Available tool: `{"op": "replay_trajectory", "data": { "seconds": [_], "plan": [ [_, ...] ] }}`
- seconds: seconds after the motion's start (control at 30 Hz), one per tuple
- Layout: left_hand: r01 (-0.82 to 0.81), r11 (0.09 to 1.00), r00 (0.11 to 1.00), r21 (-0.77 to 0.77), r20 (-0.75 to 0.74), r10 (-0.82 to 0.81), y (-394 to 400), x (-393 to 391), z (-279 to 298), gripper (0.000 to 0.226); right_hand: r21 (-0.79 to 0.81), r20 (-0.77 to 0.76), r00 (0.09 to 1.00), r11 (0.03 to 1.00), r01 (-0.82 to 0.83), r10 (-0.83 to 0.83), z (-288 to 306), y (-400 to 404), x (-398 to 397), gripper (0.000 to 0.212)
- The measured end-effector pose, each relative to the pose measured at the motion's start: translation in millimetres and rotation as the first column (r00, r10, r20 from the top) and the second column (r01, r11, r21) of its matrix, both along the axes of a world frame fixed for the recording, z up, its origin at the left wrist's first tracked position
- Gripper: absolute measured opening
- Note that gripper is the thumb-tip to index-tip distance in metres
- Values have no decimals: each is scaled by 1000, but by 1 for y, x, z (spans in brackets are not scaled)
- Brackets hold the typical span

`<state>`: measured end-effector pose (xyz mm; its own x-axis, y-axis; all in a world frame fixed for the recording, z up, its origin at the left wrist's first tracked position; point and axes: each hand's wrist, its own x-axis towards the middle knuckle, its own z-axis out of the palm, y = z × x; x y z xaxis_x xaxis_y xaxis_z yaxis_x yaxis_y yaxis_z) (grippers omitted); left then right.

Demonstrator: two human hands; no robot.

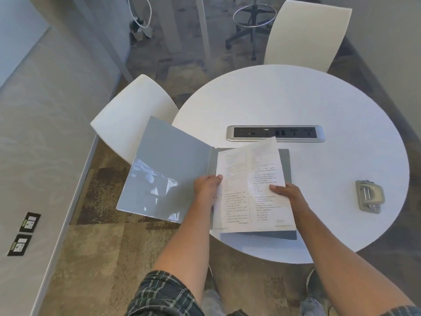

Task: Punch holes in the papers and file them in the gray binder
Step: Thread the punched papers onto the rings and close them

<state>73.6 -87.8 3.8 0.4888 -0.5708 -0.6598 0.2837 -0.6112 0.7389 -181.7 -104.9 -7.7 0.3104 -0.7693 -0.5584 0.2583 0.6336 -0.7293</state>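
Both hands are gripping the papers (250,185), left hand (206,190) pinching the left edge, right hand (288,196) the right, lowering them over the open gray binder (168,169) at the table's near-left, so punching, with the hole punch (369,196) lying apart at right, seems finished and filing is underway.

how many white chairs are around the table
2. One white chair stands at the table's left edge, behind the open gray binder cover; the other white chair is at the far side. Others may be out of view.
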Motion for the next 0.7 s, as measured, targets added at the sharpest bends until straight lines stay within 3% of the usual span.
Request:
{"op": "replay_trajectory", "data": {
  "seconds": [0.2,0.3,0.7],
  "plan": [
    [48,997,983,55,175,-57,-9,7,-11,21,-33,-236,971,999,29,-36,-26,-1,-1,13],
    [74,994,971,83,219,-91,-14,7,-15,22,-45,-303,953,999,8,-21,-31,1,0,10],
    [-15,999,998,30,67,13,-24,6,-27,13,-85,-348,933,994,63,-89,-42,8,-3,14]
  ]
}}
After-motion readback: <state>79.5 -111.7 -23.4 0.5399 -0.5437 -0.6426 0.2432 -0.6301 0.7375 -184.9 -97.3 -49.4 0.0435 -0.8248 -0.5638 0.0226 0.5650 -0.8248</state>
